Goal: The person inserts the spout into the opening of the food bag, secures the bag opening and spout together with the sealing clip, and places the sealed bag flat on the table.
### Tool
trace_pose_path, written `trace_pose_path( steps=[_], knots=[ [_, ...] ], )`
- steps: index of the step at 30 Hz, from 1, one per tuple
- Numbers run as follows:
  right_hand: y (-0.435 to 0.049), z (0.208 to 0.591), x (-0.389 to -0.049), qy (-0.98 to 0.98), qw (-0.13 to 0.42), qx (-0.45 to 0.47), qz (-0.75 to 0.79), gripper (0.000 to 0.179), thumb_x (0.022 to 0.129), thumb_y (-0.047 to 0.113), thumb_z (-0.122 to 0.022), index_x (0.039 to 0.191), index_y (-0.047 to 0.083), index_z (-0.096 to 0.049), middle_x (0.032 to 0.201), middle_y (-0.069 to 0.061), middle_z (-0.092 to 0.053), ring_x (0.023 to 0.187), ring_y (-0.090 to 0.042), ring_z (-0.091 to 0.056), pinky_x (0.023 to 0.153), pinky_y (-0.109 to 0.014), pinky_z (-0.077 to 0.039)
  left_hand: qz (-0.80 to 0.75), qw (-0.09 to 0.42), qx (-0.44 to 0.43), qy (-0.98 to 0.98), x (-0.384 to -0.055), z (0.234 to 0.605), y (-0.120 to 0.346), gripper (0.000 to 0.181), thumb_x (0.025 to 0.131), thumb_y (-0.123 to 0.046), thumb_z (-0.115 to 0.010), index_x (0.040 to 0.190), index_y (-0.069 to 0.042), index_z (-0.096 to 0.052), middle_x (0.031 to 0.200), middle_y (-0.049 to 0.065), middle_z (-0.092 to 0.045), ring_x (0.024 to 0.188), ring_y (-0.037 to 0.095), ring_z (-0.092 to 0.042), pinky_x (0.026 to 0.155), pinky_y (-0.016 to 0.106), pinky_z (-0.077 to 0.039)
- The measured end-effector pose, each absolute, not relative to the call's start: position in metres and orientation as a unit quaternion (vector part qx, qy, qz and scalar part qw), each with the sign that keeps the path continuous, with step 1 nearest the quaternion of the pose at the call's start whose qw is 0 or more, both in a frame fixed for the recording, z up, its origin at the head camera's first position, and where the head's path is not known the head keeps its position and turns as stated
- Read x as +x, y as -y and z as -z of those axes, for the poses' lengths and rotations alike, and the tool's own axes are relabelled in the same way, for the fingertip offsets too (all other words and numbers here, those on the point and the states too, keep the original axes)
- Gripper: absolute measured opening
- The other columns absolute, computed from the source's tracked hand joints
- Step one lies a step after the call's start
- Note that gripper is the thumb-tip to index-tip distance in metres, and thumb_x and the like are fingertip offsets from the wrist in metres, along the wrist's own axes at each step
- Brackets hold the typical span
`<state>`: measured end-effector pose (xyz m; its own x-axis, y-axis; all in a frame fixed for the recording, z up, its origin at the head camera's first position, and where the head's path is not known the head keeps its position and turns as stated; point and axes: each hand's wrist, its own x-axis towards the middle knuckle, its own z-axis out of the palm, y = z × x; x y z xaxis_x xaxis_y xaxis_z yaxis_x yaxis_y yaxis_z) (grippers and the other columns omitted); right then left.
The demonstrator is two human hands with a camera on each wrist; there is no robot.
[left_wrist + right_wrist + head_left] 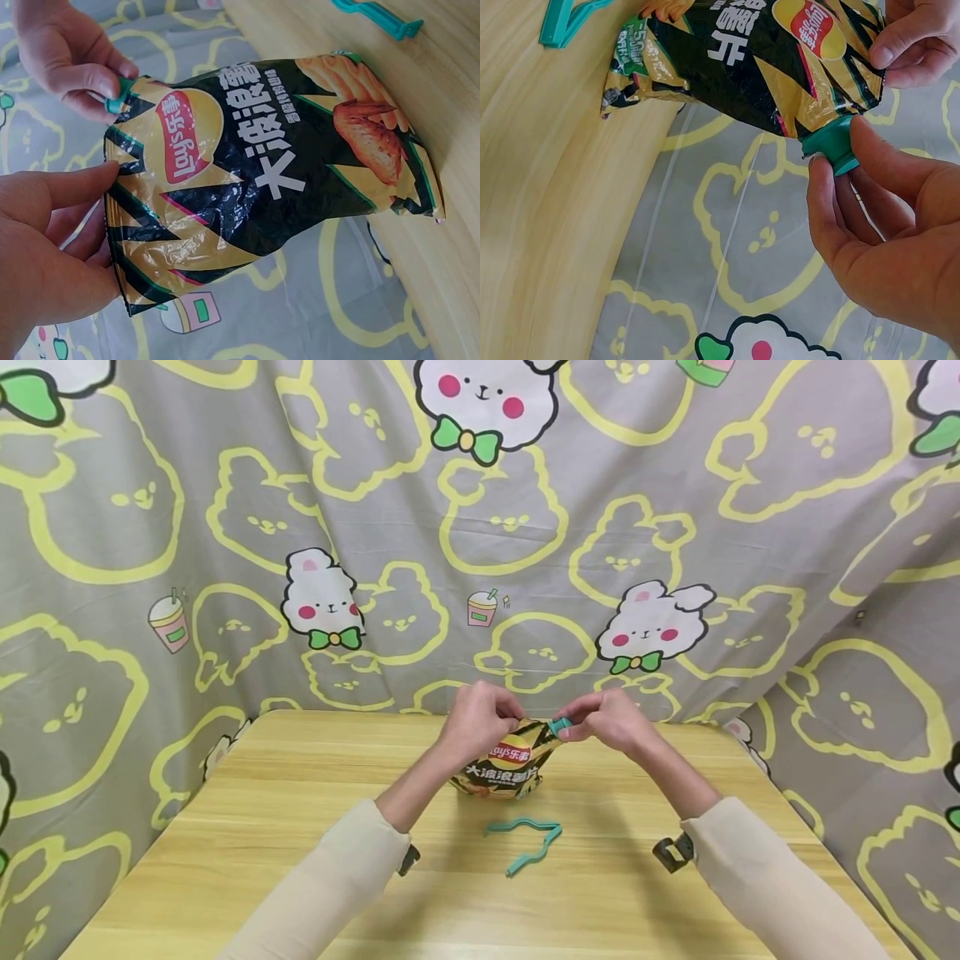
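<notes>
A black and gold bag of Lay's potato chips [498, 768] stands upright near the table's back edge. My left hand [480, 718] pinches its top edge, thumb on one face and fingers behind, as the left wrist view shows. At the other top corner my right hand [611, 722] grips a short teal plastic clip [832, 142] between thumb and fingers, and the clip sits over that corner of the bag. On the table in front of the bag lies a long teal bag clip [536, 839], unfolded into a bent shape.
The light wooden table [262, 860] carries the bag and the long clip. Behind and beside it hangs a grey curtain [517, 527] printed with white rabbits and yellow outlines. Dark camera mounts [672, 853] sit at both wrists.
</notes>
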<state>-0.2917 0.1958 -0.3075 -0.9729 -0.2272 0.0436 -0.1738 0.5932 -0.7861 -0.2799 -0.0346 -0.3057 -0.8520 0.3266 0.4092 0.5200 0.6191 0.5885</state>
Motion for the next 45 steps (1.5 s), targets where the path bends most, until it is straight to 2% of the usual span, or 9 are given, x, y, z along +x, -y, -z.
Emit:
trace_pose_path(
  steps=[14, 21, 29, 45],
  knots=[
    [-0.1908, 0.3029, -0.2898, -0.896, 0.029, -0.118, 0.426, 0.024, 0.079, 0.007, -0.083, 0.103, 0.004, -0.080, 0.094, -0.009, -0.079, 0.087, -0.018, -0.072, 0.091, -0.040, -0.053, 0.372, 0.131, -0.237, 0.888, -0.2804, 0.3057, 0.0340, 0.010, 0.086, 0.000, -0.077, 0.082, -0.009, -0.080, 0.077, 0.001, -0.076, 0.067, 0.009, -0.069, 0.063, 0.023, -0.055],
    [-0.1884, 0.3034, -0.2885, -0.903, 0.017, -0.114, 0.413, 0.027, 0.081, 0.014, -0.085, 0.106, 0.006, -0.079, 0.099, -0.009, -0.079, 0.091, -0.021, -0.073, 0.093, -0.046, -0.054, 0.371, 0.131, -0.240, 0.887, -0.2793, 0.3057, 0.0347, 0.009, 0.086, -0.001, -0.076, 0.083, -0.008, -0.080, 0.078, 0.002, -0.076, 0.068, 0.010, -0.069, 0.063, 0.023, -0.055],
    [-0.1917, 0.3073, -0.2887, -0.886, 0.024, -0.130, 0.445, 0.028, 0.083, 0.011, -0.083, 0.110, 0.003, -0.078, 0.102, -0.011, -0.078, 0.090, -0.019, -0.073, 0.089, -0.040, -0.056, 0.376, 0.128, -0.236, 0.887, -0.2804, 0.3054, 0.0355, 0.009, 0.086, 0.000, -0.076, 0.084, -0.008, -0.080, 0.078, 0.002, -0.077, 0.068, 0.009, -0.069, 0.064, 0.023, -0.056],
    [-0.1982, 0.3051, -0.2872, -0.879, 0.047, -0.126, 0.457, 0.041, 0.084, 0.009, -0.081, 0.123, -0.001, -0.071, 0.111, -0.014, -0.077, 0.096, -0.020, -0.073, 0.098, -0.045, -0.054, 0.369, 0.130, -0.229, 0.891, -0.2815, 0.3052, 0.0343, 0.008, 0.085, -0.001, -0.077, 0.084, -0.009, -0.080, 0.078, 0.001, -0.076, 0.069, 0.010, -0.070, 0.066, 0.025, -0.056]
  ],
)
